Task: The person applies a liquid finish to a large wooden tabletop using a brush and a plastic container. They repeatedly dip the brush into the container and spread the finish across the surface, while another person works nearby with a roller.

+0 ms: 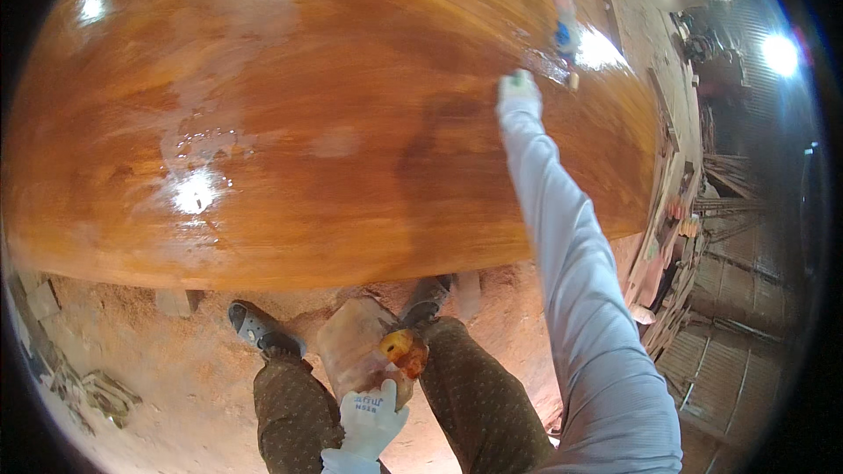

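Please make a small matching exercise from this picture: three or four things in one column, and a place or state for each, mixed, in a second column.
1. left hand
2. right hand
3. wooden tabletop
4. grey shoe

a. glossy and wet-looking
b. on the sawdust floor
c. stretched out on the far wood
d. holding a stained container by the knees

Pairs: 1-d, 2-c, 3-a, 4-b

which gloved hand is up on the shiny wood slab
The right hand, arm stretched out onto the glossy slab. The left hand stays low, holding a stained container between the knees.
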`<act>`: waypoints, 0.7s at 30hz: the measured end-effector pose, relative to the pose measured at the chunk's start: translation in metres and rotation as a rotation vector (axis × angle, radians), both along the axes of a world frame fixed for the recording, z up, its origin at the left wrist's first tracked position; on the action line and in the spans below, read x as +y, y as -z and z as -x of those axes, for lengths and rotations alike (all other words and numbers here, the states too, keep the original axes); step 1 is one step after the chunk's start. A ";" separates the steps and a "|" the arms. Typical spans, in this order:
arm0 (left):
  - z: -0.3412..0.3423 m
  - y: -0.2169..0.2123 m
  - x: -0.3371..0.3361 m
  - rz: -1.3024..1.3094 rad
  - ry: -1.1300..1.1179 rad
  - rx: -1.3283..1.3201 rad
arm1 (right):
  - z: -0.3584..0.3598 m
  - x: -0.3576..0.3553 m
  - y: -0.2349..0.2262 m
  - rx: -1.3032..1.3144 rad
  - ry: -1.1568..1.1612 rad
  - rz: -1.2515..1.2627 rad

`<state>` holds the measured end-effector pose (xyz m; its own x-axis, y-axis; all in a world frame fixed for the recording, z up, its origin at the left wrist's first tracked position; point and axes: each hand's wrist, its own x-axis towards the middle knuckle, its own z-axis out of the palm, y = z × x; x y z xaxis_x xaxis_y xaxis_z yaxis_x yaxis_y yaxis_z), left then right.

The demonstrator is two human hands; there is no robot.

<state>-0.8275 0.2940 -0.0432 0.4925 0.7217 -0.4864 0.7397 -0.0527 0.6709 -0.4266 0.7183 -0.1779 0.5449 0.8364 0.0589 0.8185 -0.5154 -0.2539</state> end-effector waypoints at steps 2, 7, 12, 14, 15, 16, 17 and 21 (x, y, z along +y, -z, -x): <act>0.004 0.000 0.003 -0.042 0.013 -0.028 | 0.100 0.015 0.016 -0.257 -0.467 0.164; 0.018 0.014 -0.001 0.023 -0.001 0.014 | 0.447 0.021 -0.040 0.207 -0.955 0.303; 0.016 0.014 0.006 -0.002 0.036 -0.028 | 0.511 0.052 0.023 0.740 -0.676 0.180; 0.037 0.007 0.002 -0.001 -0.061 0.033 | 0.459 -0.012 -0.013 1.859 -0.332 -0.031; 0.041 0.001 0.015 0.150 -0.013 0.025 | 0.405 -0.023 -0.025 1.741 -0.227 -0.070; 0.044 -0.001 0.014 0.121 -0.030 0.003 | 0.347 -0.035 -0.029 1.613 -0.114 -0.097; 0.047 -0.001 0.011 0.093 -0.047 -0.017 | 0.289 -0.047 -0.033 1.488 0.002 -0.112; 0.054 -0.003 0.008 -0.258 -0.169 -0.166 | 0.064 -0.117 -0.010 0.715 0.198 -0.110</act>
<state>-0.8811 0.3016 -0.0405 0.4129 0.8884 -0.2008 0.6340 -0.1221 0.7636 -0.4903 0.6014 -0.1678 0.6217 0.7282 -0.2884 0.3291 -0.5771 -0.7475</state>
